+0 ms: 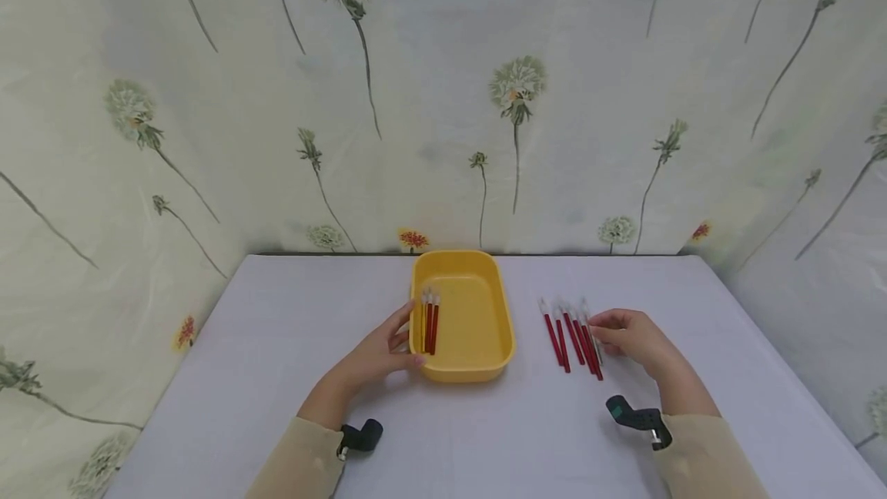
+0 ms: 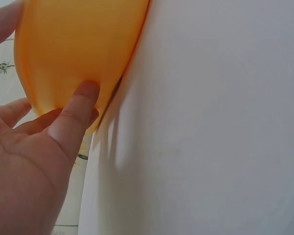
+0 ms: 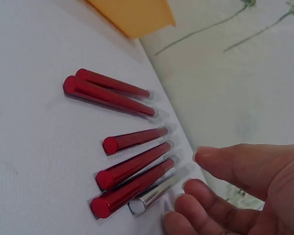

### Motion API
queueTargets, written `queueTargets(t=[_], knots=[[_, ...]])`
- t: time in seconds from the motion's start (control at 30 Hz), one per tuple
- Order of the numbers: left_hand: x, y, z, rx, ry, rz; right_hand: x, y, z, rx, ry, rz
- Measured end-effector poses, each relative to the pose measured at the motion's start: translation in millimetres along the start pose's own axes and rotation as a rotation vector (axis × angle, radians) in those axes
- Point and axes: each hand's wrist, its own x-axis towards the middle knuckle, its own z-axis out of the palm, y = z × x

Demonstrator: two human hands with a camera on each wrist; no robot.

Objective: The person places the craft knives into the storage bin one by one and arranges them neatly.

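My left hand (image 1: 377, 349) holds the yellow tray (image 1: 495, 364) at its left side near the front corner, fingers against the outer wall (image 2: 78, 44). Inside the tray, along its left wall, lie a gold pen-like stick (image 1: 423, 326) and two red ones (image 1: 434, 329) with pale tips. On the right, my right hand (image 1: 630, 333) reaches over a silver pen-like stick (image 3: 154, 193) with a clear end. Thumb and fingertips stand apart around that end in the right wrist view. Beside it lie several shiny red pen-like sticks (image 3: 132, 188), roughly parallel, with clear ends pointing away.
Everything rests on a white table (image 1: 277, 345), whose back edge meets a curtain (image 1: 430, 114) printed with dandelions. Black wrist mounts (image 1: 637, 416) sit on both forearms, close over the table.
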Motion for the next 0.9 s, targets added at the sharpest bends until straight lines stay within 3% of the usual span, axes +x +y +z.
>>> queueTargets(t=[0.27, 0.53, 0.9], knots=[[-1.1, 5.7, -0.6, 0.012, -0.010, 0.003, 10.3, 9, -1, 0.004, -0.010, 0.026], [0.2, 3.0, -0.7, 0.005, 0.010, 0.001, 18.4, 9, 2, -0.071, -0.003, 0.035], [0.1, -0.3, 0.8, -0.024, 0.004, -0.006, 16.3, 3, 2, -0.136, 0.044, 0.065]])
